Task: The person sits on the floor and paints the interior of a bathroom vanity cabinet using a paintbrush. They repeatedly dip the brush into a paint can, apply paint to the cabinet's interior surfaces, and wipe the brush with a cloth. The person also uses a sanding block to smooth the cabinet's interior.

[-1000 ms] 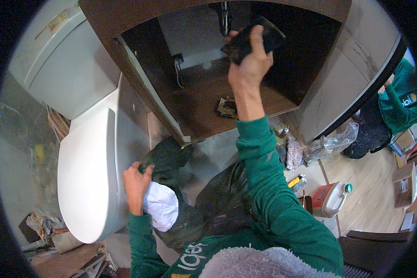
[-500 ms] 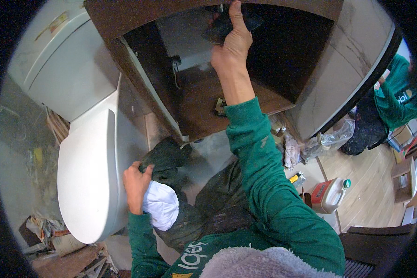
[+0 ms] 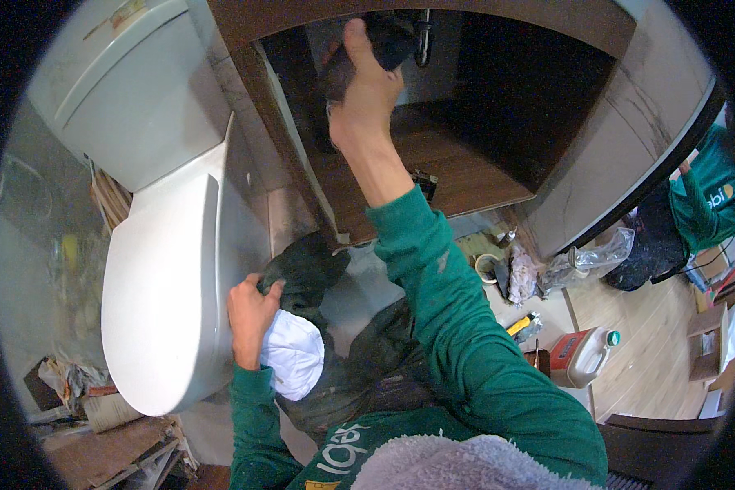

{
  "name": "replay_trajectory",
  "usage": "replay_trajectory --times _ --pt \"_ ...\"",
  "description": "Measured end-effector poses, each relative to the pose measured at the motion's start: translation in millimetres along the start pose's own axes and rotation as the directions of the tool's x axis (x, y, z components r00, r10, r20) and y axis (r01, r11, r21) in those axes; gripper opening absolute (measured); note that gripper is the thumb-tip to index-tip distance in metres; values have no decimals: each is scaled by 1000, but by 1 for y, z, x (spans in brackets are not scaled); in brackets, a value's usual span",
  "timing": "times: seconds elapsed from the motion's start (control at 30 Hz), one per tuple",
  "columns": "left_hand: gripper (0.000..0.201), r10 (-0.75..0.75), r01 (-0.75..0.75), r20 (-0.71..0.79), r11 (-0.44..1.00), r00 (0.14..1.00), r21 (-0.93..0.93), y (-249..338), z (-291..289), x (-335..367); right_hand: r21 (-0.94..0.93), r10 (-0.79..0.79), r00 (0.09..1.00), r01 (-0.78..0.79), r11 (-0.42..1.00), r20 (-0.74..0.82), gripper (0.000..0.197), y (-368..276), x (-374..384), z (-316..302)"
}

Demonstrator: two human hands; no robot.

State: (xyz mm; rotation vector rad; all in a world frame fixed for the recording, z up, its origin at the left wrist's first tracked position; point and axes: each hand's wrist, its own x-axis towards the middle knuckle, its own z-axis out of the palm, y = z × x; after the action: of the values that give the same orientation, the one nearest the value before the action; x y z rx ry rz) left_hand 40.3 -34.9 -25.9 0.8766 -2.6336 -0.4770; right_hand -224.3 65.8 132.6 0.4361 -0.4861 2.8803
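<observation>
My right hand [image 3: 367,94] reaches into the dark brown cabinet [image 3: 457,163] with its fingers wrapped round a dark piece that looks like cloth [image 3: 388,41]. It is near the cabinet's upper left, left of a metal pipe [image 3: 422,39]. Blur and shadow hide the fingertips. On the left, my left hand [image 3: 251,314] lies against the knee of my dark trousers [image 3: 302,265], thumb apart from the fingers, holding nothing that I can see. A bunched white cloth [image 3: 292,355] sits beside that wrist on my leg.
A white toilet [image 3: 159,294] stands close on the left. To the right are a tape roll [image 3: 487,268], a yellow-handled tool [image 3: 521,324] and a jug with a green cap [image 3: 584,355]. Another person in a green sweatshirt [image 3: 706,196] is at far right. Scraps [image 3: 110,457] lie lower left.
My right hand has moved left inside the cabinet with the dark cloth, uncovering the pipe. My left hand stays on the knee. The view has shifted slightly.
</observation>
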Motion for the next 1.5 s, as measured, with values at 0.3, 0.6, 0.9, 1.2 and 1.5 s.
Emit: replay_trajectory --times 0.3,0.6,0.9,1.2,1.5 --pt "44 -20 19 19 999 1000 34 2 -1 0 47 -59 938 46 998 341 24 -57 13 -28" --pt "43 11 -11 -12 1000 1000 16 0 0 0 -232 -232 895 335 913 381 40 -33 42 -14" --pt "42 -38 38 15 999 999 5 0 2 3 -338 -292 907 389 857 303 35 -19 24 -1" --pt "44 -40 39 28 999 999 39 -2 4 3 -392 -416 880 475 788 229 40 -18 -2 26" --pt "47 -57 54 46 996 997 68 -1 5 3 -203 -253 869 364 909 425 13 10 -12 15"
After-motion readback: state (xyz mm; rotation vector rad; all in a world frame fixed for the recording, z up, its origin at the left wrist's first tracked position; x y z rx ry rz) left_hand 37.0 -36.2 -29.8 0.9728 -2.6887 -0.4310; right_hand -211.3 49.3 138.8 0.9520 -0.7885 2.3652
